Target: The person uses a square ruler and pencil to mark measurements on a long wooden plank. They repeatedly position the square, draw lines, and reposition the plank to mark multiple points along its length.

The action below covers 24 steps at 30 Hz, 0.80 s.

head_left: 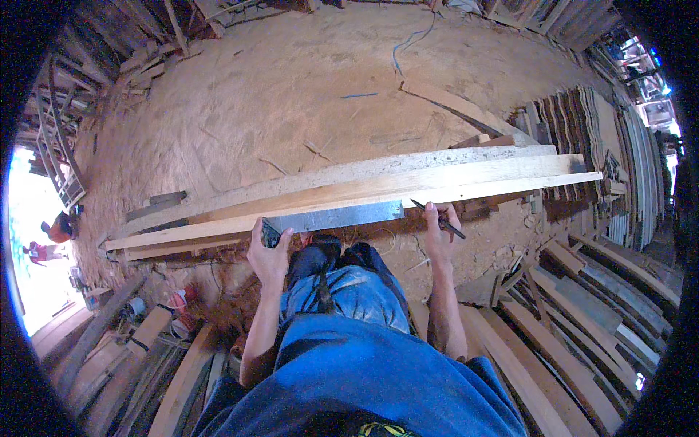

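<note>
My left hand (269, 254) is closed on the dark stock of a try square (338, 216), its wide silver blade lying along the near side of a long pale board (291, 214). Between the fingers of my right hand (441, 226) is a slim dark pencil (455, 231), its pointed end up and to the left, close to the board and just right of the blade's end. My fingers hide part of the pencil and of the square's stock. The board runs across in front of me from left to right.
Behind the board lie more long timbers, including a grey rough-faced beam (313, 177). Stacked planks (539, 346) fill the lower right, and more lumber (186, 375) lies at lower left. Sawdust covers the floor (277, 87), with a blue cord (397, 58). Other people (58, 229) are at far left.
</note>
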Tool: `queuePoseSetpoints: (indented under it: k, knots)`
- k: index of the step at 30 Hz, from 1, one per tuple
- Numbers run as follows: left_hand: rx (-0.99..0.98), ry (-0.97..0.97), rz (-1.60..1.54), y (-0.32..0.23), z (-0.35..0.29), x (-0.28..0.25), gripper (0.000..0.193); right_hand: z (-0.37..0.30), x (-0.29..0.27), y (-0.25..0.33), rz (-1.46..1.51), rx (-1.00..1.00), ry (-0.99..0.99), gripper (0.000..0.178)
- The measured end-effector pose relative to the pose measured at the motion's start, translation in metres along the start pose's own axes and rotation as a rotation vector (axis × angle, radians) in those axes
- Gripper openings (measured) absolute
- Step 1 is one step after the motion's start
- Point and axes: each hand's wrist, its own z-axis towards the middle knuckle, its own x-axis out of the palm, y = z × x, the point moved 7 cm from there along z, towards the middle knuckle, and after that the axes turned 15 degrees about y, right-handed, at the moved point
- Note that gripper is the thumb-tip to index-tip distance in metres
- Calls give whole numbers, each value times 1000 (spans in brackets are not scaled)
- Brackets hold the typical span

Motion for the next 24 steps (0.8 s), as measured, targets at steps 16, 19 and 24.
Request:
queuePoseSetpoints:
  k: [16,19,24]
  knots:
    - [9,0,-34,-3,0,0,76,5,14,-9,-249,-329,84,15]
    - [9,-3,-32,-3,-1,0,76,6,15,-15,-238,-276,110,14]
    - [6,-1,-41,0,-1,-1,77,7,17,-19,-188,-212,100,13]
